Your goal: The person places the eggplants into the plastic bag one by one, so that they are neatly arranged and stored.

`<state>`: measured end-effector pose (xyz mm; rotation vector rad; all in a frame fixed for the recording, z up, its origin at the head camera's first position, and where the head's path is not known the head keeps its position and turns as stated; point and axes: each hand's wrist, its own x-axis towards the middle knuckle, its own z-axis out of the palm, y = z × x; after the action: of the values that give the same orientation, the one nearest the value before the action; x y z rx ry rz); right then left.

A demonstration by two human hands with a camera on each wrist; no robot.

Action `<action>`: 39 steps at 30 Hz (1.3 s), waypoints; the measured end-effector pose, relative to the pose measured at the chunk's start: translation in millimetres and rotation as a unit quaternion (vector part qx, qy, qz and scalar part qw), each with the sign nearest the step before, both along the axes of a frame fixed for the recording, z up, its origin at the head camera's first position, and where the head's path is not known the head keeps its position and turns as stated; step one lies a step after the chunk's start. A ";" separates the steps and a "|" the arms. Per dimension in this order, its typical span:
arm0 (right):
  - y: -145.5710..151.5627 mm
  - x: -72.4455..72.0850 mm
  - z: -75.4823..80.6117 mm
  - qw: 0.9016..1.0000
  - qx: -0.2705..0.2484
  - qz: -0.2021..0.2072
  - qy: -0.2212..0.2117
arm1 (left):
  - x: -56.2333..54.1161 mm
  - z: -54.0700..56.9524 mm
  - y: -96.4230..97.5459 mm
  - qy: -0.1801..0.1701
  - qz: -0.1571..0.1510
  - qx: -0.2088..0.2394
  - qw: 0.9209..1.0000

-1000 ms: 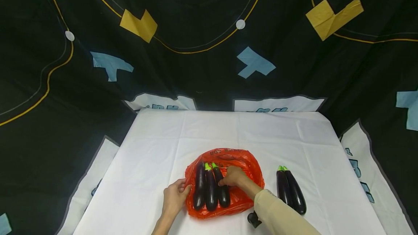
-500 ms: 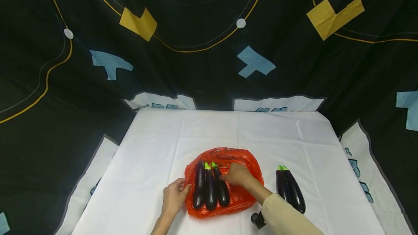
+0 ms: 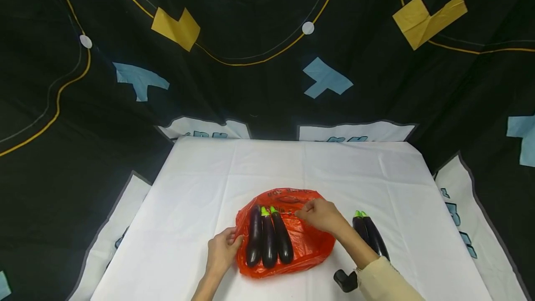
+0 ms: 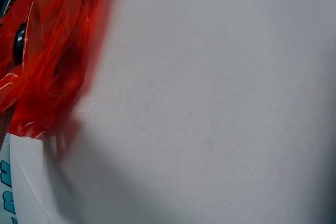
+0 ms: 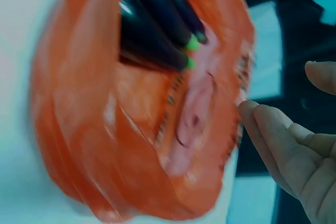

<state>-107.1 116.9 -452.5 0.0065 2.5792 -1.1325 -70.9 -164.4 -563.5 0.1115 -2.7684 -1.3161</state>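
Head view: a thin red bag [image 3: 311, 247] lies open on the white table [image 3: 200, 175], about midway between its left and right edges and well short of the far one. Three eggplants [image 3: 269, 240] rest inside, side by side, green ends toward the far edge. Another pair [image 3: 374, 236] lies toward the right edge, partly hidden by the right forearm [image 3: 355, 245]. The left hand [image 3: 221, 249] pinches the bag's left rim; the right hand [image 3: 322, 213] hangs over its right part, fingers pointing left.

Left wrist view: crumpled folds suggest light, limp plastic, best held by the rim.

Right wrist view: thumb and fingers spread, holding nothing. The glossy eggplants look firm, probably slippery, best gripped mid-body.
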 end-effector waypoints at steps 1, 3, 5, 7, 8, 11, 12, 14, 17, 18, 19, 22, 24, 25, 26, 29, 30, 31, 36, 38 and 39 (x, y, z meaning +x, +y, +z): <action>4.9 -0.1 3.2 1.000 0.000 -0.010 -0.002 | -0.3 0.0 -0.5 0.000 0.001 0.001 1.000; 17.0 -0.2 8.5 1.000 0.004 -0.023 0.003 | -0.4 -0.3 -1.1 0.001 -0.002 0.002 1.000; 32.3 0.8 12.5 0.999 0.010 -0.034 0.012 | -0.4 -0.6 -1.6 0.000 -0.004 0.004 1.000; 50.6 3.6 14.0 0.998 0.020 -0.045 0.026 | -0.2 -1.2 -1.9 -0.001 -0.005 0.005 1.000; 60.6 5.1 13.9 0.998 0.026 -0.049 0.037 | 0.0 -1.4 -2.2 0.000 -0.006 0.003 1.000; 92.0 11.3 7.7 0.994 0.058 -0.063 0.075 | 0.4 -1.6 -2.0 0.001 0.000 0.001 1.000; 102.3 13.8 4.0 0.991 0.071 -0.069 0.085 | 0.5 -1.5 -1.9 0.001 0.001 0.001 1.000; 121.3 19.2 -4.5 0.986 0.105 -0.081 0.103 | 0.5 -1.5 -2.1 0.003 0.000 0.001 1.000; 144.7 28.7 -20.5 0.977 0.151 -0.101 0.108 | 0.2 -0.7 -2.3 -0.003 -0.001 0.004 1.000; 151.1 31.7 -25.9 0.976 0.162 -0.106 0.103 | 0.0 -0.6 -2.3 -0.004 -0.001 0.005 1.000; 156.6 34.6 -31.1 0.974 0.171 -0.110 0.098 | -0.2 -0.6 -2.6 -0.003 -0.002 0.006 1.000; 169.2 42.1 -45.5 0.974 0.184 -0.112 0.068 | -0.2 -0.2 -2.6 -0.004 -0.003 0.011 1.000; 173.9 45.1 -52.9 0.976 0.183 -0.108 0.040 | 0.0 -0.5 -2.5 -0.007 -0.002 0.014 1.000; 175.0 46.3 -55.9 0.977 0.182 -0.106 0.026 | -0.1 -0.3 -2.5 -0.009 -0.002 0.014 1.000; 175.4 47.1 -58.3 0.978 0.178 -0.104 0.011 | -0.2 -0.2 -2.4 -0.009 -0.003 0.014 1.000; 174.0 49.9 -66.1 0.979 0.175 -0.100 -0.017 | -0.4 0.0 -2.3 -0.012 -0.001 0.013 1.000; 172.8 51.0 -68.5 0.980 0.173 -0.099 -0.021 | -0.5 -0.1 -2.2 -0.013 -0.001 0.013 1.000; 171.7 52.2 -71.0 0.980 0.170 -0.099 -0.025 | -0.5 -0.2 -2.3 -0.013 -0.001 0.012 1.000; 167.1 56.7 -81.6 0.981 0.163 -0.100 -0.031 | -0.1 -0.5 -3.0 -0.004 -0.001 0.011 1.000; 166.3 57.3 -83.0 0.981 0.162 -0.099 -0.029 | 0.1 -0.4 -3.0 0.001 -0.001 0.011 1.000; 165.9 57.4 -83.1 0.982 0.161 -0.099 -0.027 | 0.2 -0.2 -3.0 0.000 0.000 0.011 1.000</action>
<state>-49.6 282.8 -535.6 0.3716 2.7280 -0.7509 -70.7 -167.4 -563.7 0.1132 -2.7546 -1.3475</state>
